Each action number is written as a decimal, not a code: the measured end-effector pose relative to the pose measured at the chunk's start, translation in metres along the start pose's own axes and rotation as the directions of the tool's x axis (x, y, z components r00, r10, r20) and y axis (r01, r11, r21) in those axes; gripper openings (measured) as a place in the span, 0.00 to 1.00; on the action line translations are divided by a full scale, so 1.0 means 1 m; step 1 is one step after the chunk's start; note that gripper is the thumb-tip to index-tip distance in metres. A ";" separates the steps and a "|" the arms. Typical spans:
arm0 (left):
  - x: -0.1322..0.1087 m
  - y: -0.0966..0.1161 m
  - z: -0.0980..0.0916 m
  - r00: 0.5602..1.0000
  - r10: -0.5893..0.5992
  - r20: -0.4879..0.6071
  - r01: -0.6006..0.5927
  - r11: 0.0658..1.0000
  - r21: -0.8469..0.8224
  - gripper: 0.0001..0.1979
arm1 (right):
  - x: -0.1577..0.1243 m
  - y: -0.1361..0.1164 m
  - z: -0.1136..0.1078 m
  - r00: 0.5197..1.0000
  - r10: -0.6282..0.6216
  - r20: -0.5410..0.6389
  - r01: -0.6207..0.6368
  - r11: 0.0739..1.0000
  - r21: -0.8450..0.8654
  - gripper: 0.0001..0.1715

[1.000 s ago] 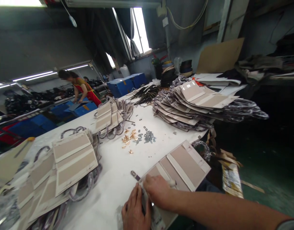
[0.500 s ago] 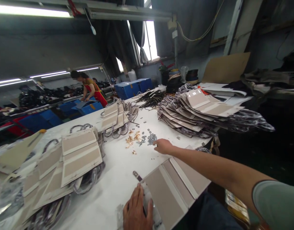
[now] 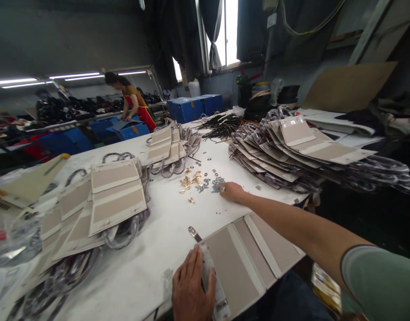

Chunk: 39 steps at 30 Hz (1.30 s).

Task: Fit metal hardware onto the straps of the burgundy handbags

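Note:
My left hand lies flat with its fingers stretched out, on the left edge of a beige bag panel with pale strips. A short strap with a metal clasp sticks out of the panel past my fingertips. Beyond the panel, my right hand reaches to a heap of small silver metal pieces. Its fingertips are pinched together, with a small shiny silver piece at their tips. Small gold metal fittings lie scattered just left of the silver ones.
Stacked beige panels with plastic-wrapped handles stand at left, and a larger stack rises at right. Black straps lie at the back of the white table. Across the room a person bends over blue boxes.
The view has tilted down and swung left a little. My right hand's fingers have closed at the silver heap, a shiny piece now showing at their tips. My left hand stays on the panel.

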State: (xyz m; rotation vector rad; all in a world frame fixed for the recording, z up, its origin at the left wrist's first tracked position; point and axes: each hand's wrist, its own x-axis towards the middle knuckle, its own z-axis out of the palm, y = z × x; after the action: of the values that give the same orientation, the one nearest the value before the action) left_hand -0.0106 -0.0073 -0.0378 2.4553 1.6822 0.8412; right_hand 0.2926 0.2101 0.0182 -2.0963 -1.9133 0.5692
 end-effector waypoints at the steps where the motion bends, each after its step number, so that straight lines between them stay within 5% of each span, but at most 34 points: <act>1: 0.000 0.002 0.000 1.000 -0.006 -0.016 0.006 1.000 -0.006 0.29 | 0.001 0.000 -0.001 1.000 -0.009 0.004 0.009 1.000 0.000 0.26; 9: -0.001 -0.001 0.001 0.994 0.080 -0.067 -0.076 0.995 0.059 0.30 | 0.005 -0.007 -0.005 1.000 -0.006 -0.009 0.006 0.999 0.033 0.22; 14: 0.001 0.006 -0.009 0.999 0.040 0.021 -0.042 0.995 0.089 0.28 | -0.005 -0.012 -0.021 0.998 -0.021 -0.053 0.026 0.996 0.083 0.13; 21: 0.003 0.013 -0.015 0.998 0.008 0.069 -0.016 0.994 0.108 0.26 | -0.080 -0.059 -0.051 0.973 -0.227 -0.033 0.229 0.955 0.190 0.06; 24: 0.002 0.014 -0.016 0.997 -0.019 0.079 0.010 0.993 0.120 0.26 | -0.127 -0.083 -0.035 0.956 -0.294 0.003 0.267 0.874 0.405 0.04; 28: 0.003 0.015 -0.016 0.995 -0.069 0.077 0.063 0.995 0.082 0.26 | -0.169 -0.096 0.013 0.974 -0.109 0.199 -0.051 0.749 0.660 0.03; 33: 0.007 0.013 -0.016 0.990 -0.117 0.077 0.117 0.993 -0.001 0.25 | -0.180 -0.097 0.052 0.981 0.042 0.188 -0.159 0.732 0.663 0.04; 39: 0.011 0.011 -0.014 0.989 -0.133 0.065 0.139 0.986 -0.088 0.23 | -0.186 -0.096 0.054 0.989 0.095 0.113 -0.145 0.768 0.623 0.04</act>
State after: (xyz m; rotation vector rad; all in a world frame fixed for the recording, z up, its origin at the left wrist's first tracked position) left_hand -0.0050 -0.0053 -0.0176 2.2538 1.7266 0.8030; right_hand 0.1707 0.0322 0.0333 -1.7584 -1.3406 1.1503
